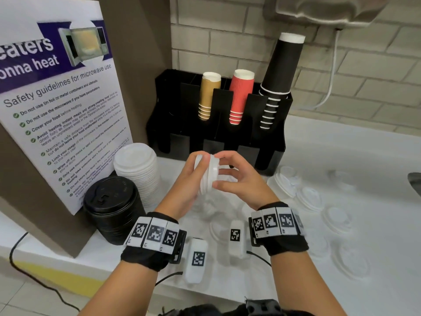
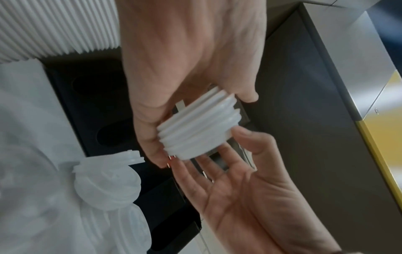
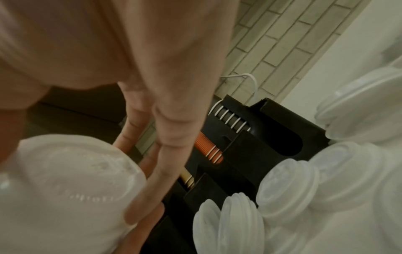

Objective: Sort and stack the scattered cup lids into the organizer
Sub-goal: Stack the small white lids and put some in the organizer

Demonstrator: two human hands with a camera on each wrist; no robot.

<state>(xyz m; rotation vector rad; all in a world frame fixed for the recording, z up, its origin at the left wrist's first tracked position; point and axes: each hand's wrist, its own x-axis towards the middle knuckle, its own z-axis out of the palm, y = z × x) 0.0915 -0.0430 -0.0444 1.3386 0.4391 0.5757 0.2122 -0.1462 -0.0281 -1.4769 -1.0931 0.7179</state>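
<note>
Head view: lid stack (image 1: 208, 173) (white) pinched between both hands' fingers (image 1: 224, 172).

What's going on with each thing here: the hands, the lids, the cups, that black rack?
Left hand: grips the small lid stack.
Right hand: fingers curled on the same stack.
Small lid stack: white, nested, held sideways between both hands.
Loose clear lids: scattered on the counter.
Tall white lid stack: upright on the counter.
Black lid stack: upright beside it.
Organizer: holds tan, red and black cups upside down.
</note>
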